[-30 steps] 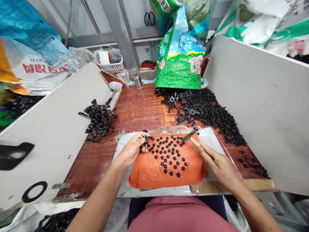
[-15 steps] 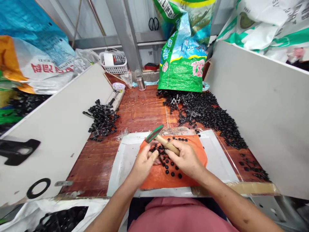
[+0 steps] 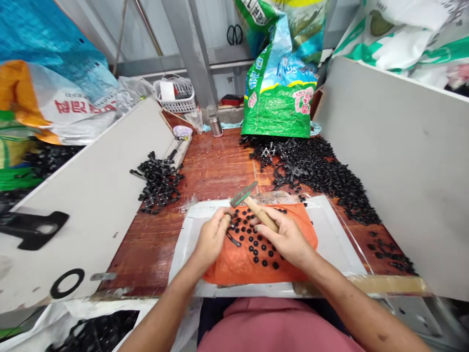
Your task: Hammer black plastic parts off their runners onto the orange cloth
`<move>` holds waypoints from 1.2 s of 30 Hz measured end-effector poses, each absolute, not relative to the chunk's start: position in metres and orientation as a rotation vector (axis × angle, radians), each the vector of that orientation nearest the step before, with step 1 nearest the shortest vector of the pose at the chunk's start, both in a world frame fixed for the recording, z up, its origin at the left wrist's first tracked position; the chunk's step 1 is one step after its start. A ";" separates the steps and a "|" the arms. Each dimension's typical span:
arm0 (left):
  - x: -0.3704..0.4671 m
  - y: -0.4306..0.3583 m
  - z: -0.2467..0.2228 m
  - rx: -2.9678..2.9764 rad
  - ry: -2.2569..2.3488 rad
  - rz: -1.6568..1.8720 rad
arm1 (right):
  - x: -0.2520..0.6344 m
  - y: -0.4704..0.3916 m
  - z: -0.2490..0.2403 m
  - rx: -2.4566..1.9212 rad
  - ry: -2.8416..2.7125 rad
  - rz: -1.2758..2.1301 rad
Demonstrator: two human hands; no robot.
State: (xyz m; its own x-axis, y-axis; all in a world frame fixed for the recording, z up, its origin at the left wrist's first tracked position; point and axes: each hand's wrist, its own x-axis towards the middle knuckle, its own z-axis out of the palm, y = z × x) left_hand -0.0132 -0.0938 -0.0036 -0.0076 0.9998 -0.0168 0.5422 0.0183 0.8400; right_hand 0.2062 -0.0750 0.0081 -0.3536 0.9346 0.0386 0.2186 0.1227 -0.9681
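Note:
My left hand [image 3: 210, 240] is closed in a pinch at the left side of an orange cloth [image 3: 234, 266]. A thin black plastic strip [image 3: 233, 238] hangs at its fingertips, partly hidden by them. My right hand [image 3: 289, 237] wraps round the wooden handle of a hammer [image 3: 263, 215], whose green-and-grey head points up and left above the cloth. Between the two hands, several small round black plastic pieces [image 3: 255, 252] lie in loose rows on the cloth.
A large heap of black parts [image 3: 322, 171] spreads at the back right below a green bag [image 3: 278, 112]. At the left is a smaller pile of black strips [image 3: 157, 183]. Grey panels [image 3: 395, 171] wall both sides. A metal-and-glass bottle [image 3: 214, 122] and white basket [image 3: 176, 100] stand behind.
My left hand has moved left, away from my right hand, with the black plastic strip. More round pieces on the cloth are now visible. The hammer has shifted slightly right and up.

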 end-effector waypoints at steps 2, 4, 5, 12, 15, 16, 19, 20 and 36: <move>-0.027 -0.078 -0.011 1.642 1.729 0.806 | 0.228 -0.075 0.003 -1.249 -1.700 1.151; -0.034 -0.063 -0.019 1.708 1.787 0.706 | 0.251 -0.078 -0.005 -1.348 -1.692 1.076; -0.035 -0.057 -0.023 1.742 1.809 0.653 | 0.261 -0.080 -0.010 -1.388 -1.680 1.065; -0.027 -0.037 -0.037 1.837 1.865 0.490 | 0.300 -0.094 -0.041 -1.528 -1.630 1.098; -0.028 -0.033 -0.039 1.865 1.861 0.444 | 0.302 -0.095 -0.041 -1.540 -1.654 1.087; -0.029 -0.032 -0.039 1.876 1.859 0.428 | 0.301 -0.095 -0.040 -1.548 -1.660 1.082; -0.028 -0.032 -0.038 1.907 1.866 0.372 | 0.297 -0.094 -0.037 -1.570 -1.677 1.054; -0.027 -0.032 -0.037 1.915 1.877 0.350 | 0.295 -0.094 -0.036 -1.577 -1.690 1.041; -0.019 -0.034 -0.036 1.943 2.070 0.094 | 0.216 -0.055 0.002 -1.395 -2.342 0.489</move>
State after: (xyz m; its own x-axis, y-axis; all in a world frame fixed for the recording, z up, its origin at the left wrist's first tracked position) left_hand -0.0194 -0.0341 -0.0356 -0.0399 0.9843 -0.1718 0.9647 0.0827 0.2499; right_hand 0.2157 -0.0554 0.0021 -0.4418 0.8868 0.1356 0.7583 0.4499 -0.4717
